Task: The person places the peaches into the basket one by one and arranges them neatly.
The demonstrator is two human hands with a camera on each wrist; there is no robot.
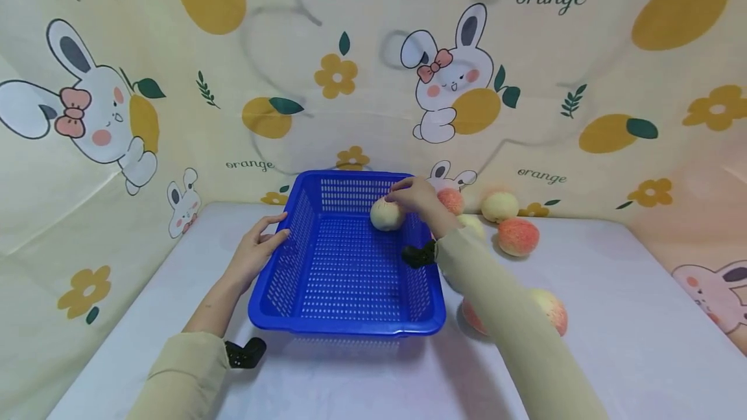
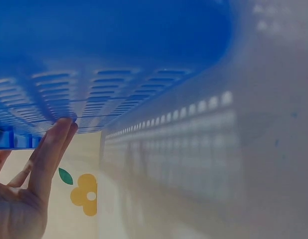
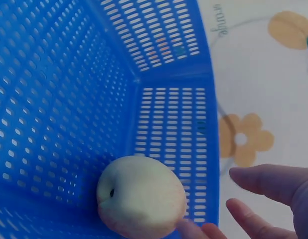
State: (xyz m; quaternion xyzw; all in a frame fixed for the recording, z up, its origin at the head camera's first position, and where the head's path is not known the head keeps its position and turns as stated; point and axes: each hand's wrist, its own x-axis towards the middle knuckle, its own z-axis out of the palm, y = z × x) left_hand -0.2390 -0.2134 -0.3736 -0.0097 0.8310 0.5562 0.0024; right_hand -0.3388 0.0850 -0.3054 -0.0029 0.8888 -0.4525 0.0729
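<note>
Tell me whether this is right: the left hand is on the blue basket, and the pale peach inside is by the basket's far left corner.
Not quite: the pale peach is by the far right corner of the blue basket, as the head view shows. The left hand is indeed on the basket.

place: tabletop set-up | shown by: rabbit-print backdrop (image 1: 362, 5), white table (image 1: 624, 323) before it

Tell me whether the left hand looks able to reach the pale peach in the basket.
Probably yes: the open top of the blue basket leaves the way free, though the left hand would have to leave the rim and the right hand, at the pale peach, might crowd it.
</note>
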